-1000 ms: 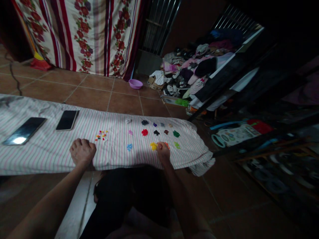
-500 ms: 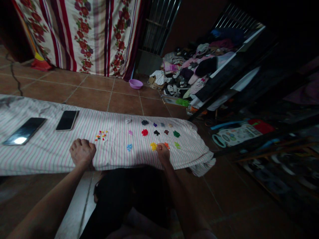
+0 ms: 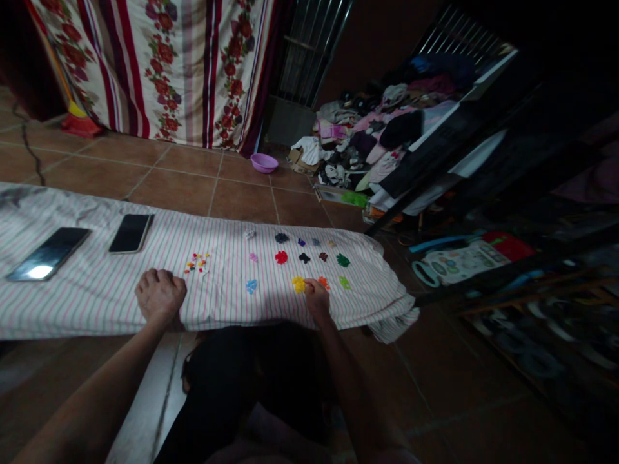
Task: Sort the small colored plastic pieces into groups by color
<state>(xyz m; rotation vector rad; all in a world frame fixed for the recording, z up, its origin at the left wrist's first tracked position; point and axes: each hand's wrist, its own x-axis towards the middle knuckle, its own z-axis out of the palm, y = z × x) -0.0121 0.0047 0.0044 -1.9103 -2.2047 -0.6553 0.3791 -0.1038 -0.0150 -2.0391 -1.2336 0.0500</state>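
My right hand [image 3: 317, 296] is at the yellow pile of small pieces [image 3: 298, 284], its fingers pinched at the pile's right edge. Whatever lies between the fingertips is too small to make out. Partly behind this hand is an orange pile [image 3: 324, 283], with a light green pile [image 3: 343, 282] to its right. My left hand [image 3: 160, 294] rests on the striped cloth [image 3: 217, 303], fingers curled under; what they may hold is hidden. A mixed group of coloured pieces [image 3: 197, 263] lies just right of it. Light blue [image 3: 251, 285] and red [image 3: 281, 258] piles sit between my hands.
Farther back on the cloth are several small piles, among them dark grey [image 3: 281, 238], black [image 3: 304, 258] and dark green [image 3: 343, 260]. Two phones [image 3: 130, 233] [image 3: 48, 254] lie at the left. A purple basin [image 3: 264, 163] stands on the tiled floor near heaped clothes [image 3: 367, 129].
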